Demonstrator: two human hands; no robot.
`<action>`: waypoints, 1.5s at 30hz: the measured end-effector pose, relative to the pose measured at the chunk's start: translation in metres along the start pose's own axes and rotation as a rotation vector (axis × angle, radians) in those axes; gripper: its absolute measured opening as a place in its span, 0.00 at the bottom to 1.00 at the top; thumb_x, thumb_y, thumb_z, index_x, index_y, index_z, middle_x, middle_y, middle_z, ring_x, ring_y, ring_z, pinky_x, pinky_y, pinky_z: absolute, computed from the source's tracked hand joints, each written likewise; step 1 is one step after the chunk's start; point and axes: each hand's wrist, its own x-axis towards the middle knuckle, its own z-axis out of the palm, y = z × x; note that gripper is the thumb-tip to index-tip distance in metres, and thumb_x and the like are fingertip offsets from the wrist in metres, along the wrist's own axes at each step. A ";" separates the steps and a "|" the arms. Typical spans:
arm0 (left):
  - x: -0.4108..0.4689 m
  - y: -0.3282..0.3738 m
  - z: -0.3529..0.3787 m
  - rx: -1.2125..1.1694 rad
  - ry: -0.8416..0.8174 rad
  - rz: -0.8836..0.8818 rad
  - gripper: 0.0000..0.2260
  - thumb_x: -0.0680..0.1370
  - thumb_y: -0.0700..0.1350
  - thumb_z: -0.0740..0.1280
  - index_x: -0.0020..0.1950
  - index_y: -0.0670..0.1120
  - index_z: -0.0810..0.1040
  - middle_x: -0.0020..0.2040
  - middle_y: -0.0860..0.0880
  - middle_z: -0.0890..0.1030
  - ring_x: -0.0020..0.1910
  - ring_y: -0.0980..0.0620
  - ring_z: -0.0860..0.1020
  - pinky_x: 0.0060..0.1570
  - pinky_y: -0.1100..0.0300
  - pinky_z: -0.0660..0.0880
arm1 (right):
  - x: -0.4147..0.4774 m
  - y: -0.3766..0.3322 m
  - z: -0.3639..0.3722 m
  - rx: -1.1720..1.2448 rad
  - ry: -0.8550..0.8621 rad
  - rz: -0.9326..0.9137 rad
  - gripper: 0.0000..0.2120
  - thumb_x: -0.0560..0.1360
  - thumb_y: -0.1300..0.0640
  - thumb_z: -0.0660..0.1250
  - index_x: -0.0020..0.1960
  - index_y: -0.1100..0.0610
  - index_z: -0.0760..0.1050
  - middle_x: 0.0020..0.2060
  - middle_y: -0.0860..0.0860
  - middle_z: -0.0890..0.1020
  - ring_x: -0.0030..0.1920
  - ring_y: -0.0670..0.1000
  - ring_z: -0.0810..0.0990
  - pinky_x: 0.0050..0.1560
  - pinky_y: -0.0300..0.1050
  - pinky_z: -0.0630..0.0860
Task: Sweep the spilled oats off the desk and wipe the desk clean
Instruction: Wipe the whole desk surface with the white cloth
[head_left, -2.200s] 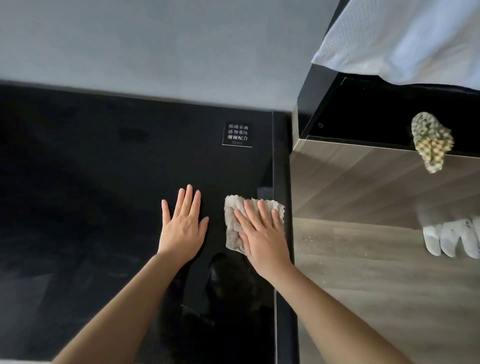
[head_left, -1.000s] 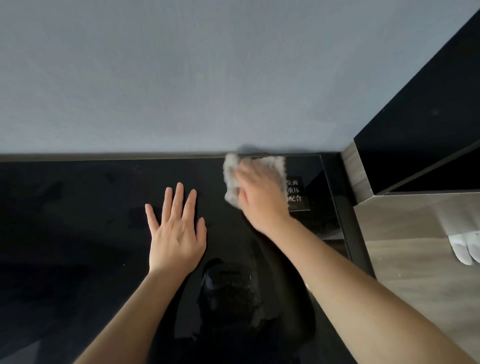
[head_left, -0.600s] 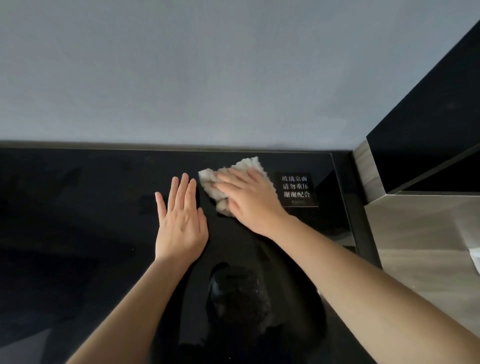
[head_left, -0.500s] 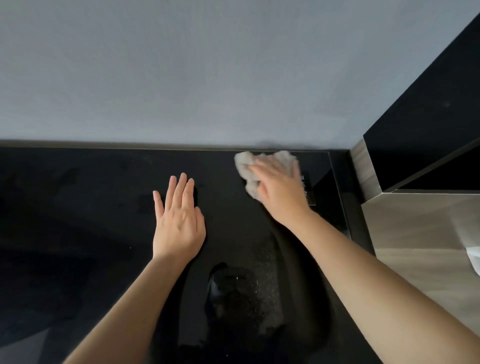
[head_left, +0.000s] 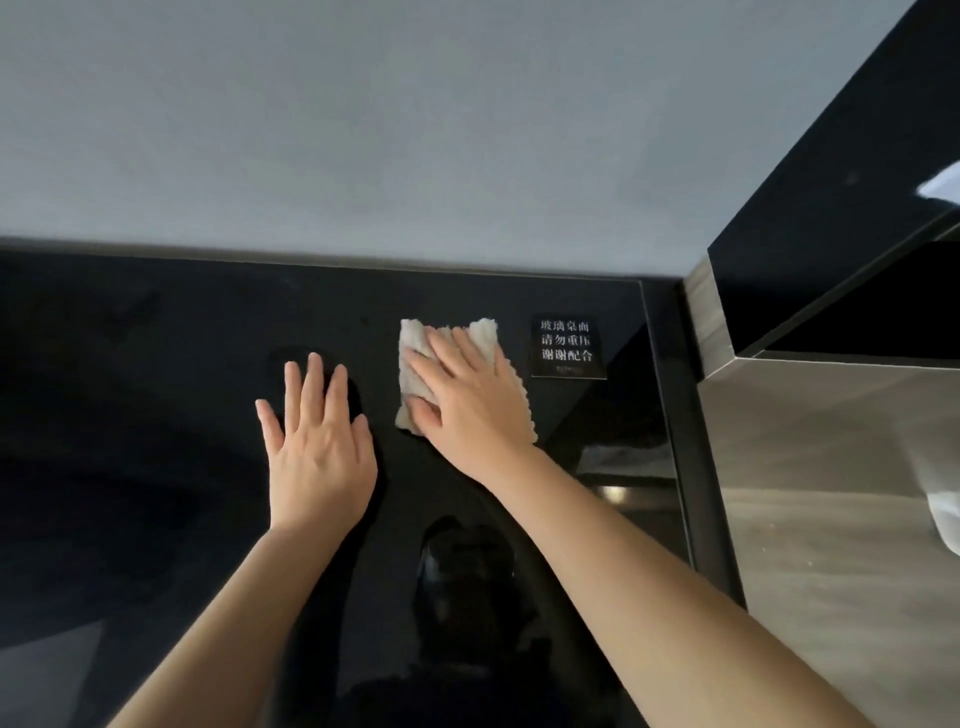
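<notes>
Counter: black glass counter (head_left: 156, 374), glossy, mirroring both forearms nearest the camera.
Left hand: left hand (head_left: 318, 449) lies palm down on the bare glass, fingers straight and slightly spread. The grip holds nothing; judged a brace.
Right hand: right hand (head_left: 470, 402) sits just beyond and to the right, palm down on the cloth. The grip is flat and spread, pressing rather than pinching.
Cloth: pale cloth (head_left: 415, 340) is pinned under that hand, its edges showing past the fingertips toward the wall and on the thumb side. It is roughly square, so no clear long axis.
Key relation: the cloth lies just beside the left hand, apart from it, and only the right hand is on it. A stroke leftward would meet the left hand; the sign (head_left: 568, 347) bounds it on the right.
Oats: none made out on the glass, though glare and reflections may hide specks.
Stage: judged wiping, near the back edge below the wall (head_left: 415, 130).
</notes>
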 end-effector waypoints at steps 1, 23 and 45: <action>-0.010 0.002 -0.001 -0.002 -0.013 0.003 0.25 0.82 0.48 0.54 0.78 0.44 0.56 0.79 0.45 0.49 0.78 0.48 0.40 0.74 0.42 0.41 | -0.013 -0.001 -0.002 0.045 0.020 -0.047 0.19 0.76 0.54 0.60 0.67 0.52 0.72 0.67 0.49 0.71 0.67 0.53 0.68 0.66 0.55 0.67; -0.048 0.006 0.013 0.066 -0.070 0.042 0.26 0.81 0.52 0.50 0.78 0.46 0.54 0.79 0.47 0.50 0.78 0.50 0.43 0.75 0.43 0.41 | -0.099 0.060 -0.031 0.124 0.193 0.477 0.23 0.72 0.59 0.54 0.64 0.53 0.73 0.61 0.48 0.74 0.59 0.49 0.70 0.58 0.46 0.74; -0.049 0.004 0.012 0.068 -0.079 0.049 0.26 0.82 0.51 0.52 0.79 0.45 0.52 0.79 0.47 0.48 0.78 0.49 0.42 0.75 0.43 0.41 | -0.104 0.076 -0.037 -0.141 0.154 0.308 0.19 0.73 0.59 0.56 0.62 0.55 0.74 0.53 0.50 0.76 0.55 0.55 0.69 0.62 0.58 0.69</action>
